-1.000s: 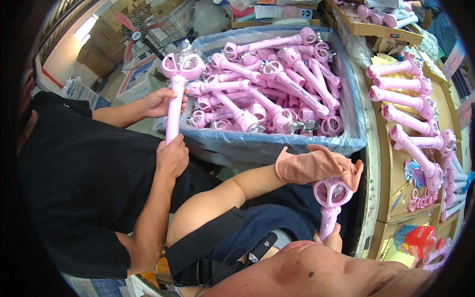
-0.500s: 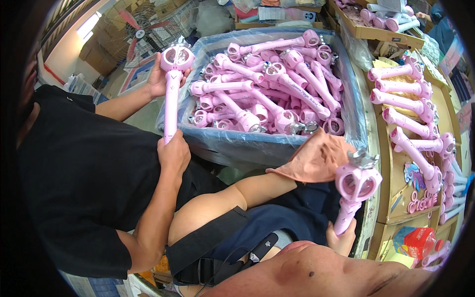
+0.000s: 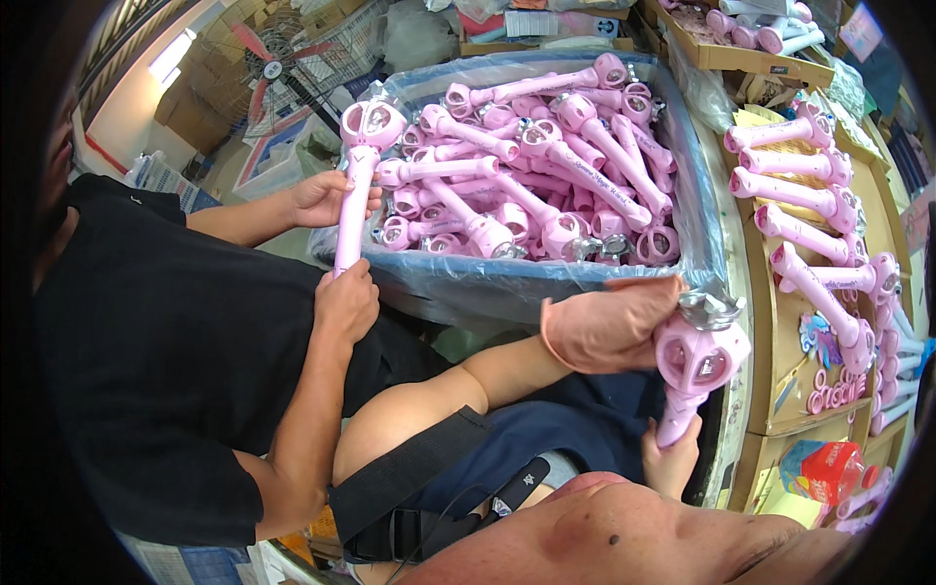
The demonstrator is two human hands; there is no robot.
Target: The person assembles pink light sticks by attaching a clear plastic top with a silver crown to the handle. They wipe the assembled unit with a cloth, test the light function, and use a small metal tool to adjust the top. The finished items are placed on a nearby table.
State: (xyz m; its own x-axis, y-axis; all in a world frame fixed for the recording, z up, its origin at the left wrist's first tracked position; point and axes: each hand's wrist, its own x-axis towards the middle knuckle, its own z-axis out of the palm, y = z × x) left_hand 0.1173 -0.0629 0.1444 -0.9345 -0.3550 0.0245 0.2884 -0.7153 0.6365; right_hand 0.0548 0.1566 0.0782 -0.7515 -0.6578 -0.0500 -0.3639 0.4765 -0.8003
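Note:
My right hand (image 3: pixel 671 456) is closed round the lower handle of a pink toy wand (image 3: pixel 704 356), which stands tilted with its round windowed head and silver crown up. A salmon-pink cloth (image 3: pixel 609 327) covers my left hand, hiding its fingers, and bunches against the side of the wand's head and crown. Beyond my arms, a blue plastic-lined bin (image 3: pixel 458 278) is heaped with pink wands (image 3: pixel 546 185).
To the left, a co-worker in black holds another pink wand (image 3: pixel 356 210) in both hands. Several wands lie on cardboard boxes (image 3: pixel 770 370) at right, near small pink rings (image 3: pixel 834 395) and a red-labelled bottle (image 3: pixel 829 471). A fan (image 3: pixel 273 70) stands behind.
My left hand has brought the cloth from a loose spread to bunched against the wand's head. My wand has shifted slightly upward. The co-worker's wand has lowered, with one hand moving down from its head.

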